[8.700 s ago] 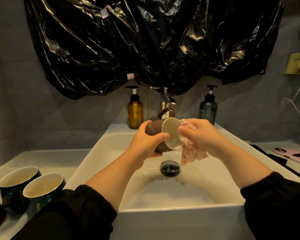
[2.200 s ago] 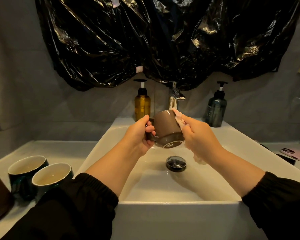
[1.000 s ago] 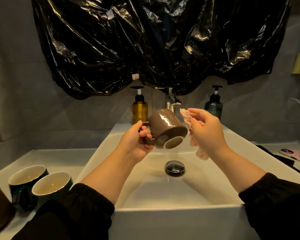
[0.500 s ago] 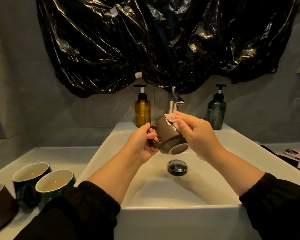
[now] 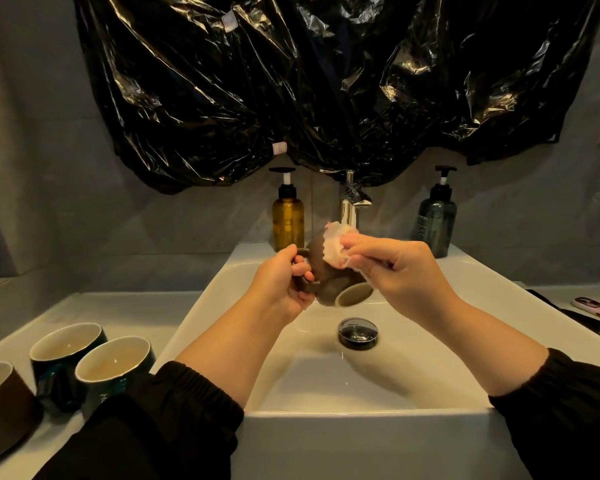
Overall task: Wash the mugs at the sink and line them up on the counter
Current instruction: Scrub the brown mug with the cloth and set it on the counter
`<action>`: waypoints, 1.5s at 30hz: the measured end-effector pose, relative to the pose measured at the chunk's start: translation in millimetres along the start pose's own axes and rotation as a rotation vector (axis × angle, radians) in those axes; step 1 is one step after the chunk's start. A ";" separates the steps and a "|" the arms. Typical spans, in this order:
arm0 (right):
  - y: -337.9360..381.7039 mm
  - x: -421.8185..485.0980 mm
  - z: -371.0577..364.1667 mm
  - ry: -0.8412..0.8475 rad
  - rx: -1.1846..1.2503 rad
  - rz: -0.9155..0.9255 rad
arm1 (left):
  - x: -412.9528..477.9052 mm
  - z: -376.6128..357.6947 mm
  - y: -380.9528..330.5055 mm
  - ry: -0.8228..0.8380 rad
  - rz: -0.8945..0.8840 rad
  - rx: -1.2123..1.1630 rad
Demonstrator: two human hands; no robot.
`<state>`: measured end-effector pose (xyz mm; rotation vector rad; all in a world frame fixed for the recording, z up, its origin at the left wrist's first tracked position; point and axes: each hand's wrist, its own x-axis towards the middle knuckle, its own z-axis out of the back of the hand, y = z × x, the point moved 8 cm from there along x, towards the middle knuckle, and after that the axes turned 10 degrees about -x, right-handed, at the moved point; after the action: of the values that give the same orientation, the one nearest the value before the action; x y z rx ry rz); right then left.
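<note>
Your biggest risk is the brown mug (image 5: 326,278) slipping. Your left hand (image 5: 281,282) has only its handle, fingers curled through and around it, and the glaze looks wet and shiny, so a firm rub from the other side could twist it loose. It hangs over the middle of the sink (image 5: 361,415), above the drain stopper (image 5: 358,332) and just in front of the faucet (image 5: 350,202), so a drop would likely mean a chip on the hard basin or a knock against the metal spout. Your right hand (image 5: 402,268) pinches a pale pink cloth (image 5: 336,245) between thumb and bent fingers and presses it on the mug's upper side. A trailing edge of that cloth could snag the handle. Later, setting it down carelessly on the counter (image 5: 129,310) could clip the two dark green mugs (image 5: 66,355) standing close together at your left beside another brown mug (image 5: 0,403). The mug in hand is squat and rounded, brown outside and cream inside, tipped so its mouth faces down and toward you. I can see no suds on it, nor any running water
</note>
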<state>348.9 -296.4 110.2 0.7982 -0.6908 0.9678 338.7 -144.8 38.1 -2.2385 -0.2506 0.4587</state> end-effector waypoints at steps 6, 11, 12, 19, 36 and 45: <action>-14.3 0.8 20.4 -0.146 -0.024 -0.215 | 1.7 5.4 0.3 -0.047 0.030 -0.021; -39.2 -2.9 5.4 -0.028 0.135 -0.579 | 0.5 2.9 3.3 -0.030 0.080 -0.136; -41.3 -1.9 -0.3 0.003 0.200 -0.613 | -0.5 1.8 4.5 -0.025 0.097 -0.170; -6.1 3.8 -10.0 0.039 -0.060 -0.178 | -7.2 -6.9 14.0 -0.070 0.156 -0.400; 16.9 4.6 8.0 -0.177 -0.289 0.109 | -17.7 -11.4 21.0 -0.112 0.181 -0.341; -43.0 6.1 20.7 -0.222 0.063 -0.444 | -17.9 -12.4 18.4 -0.080 0.167 -0.385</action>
<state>386.9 -325.6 114.5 1.0719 -0.6376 0.5044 327.9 -171.0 35.7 -2.6334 -0.2068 0.6335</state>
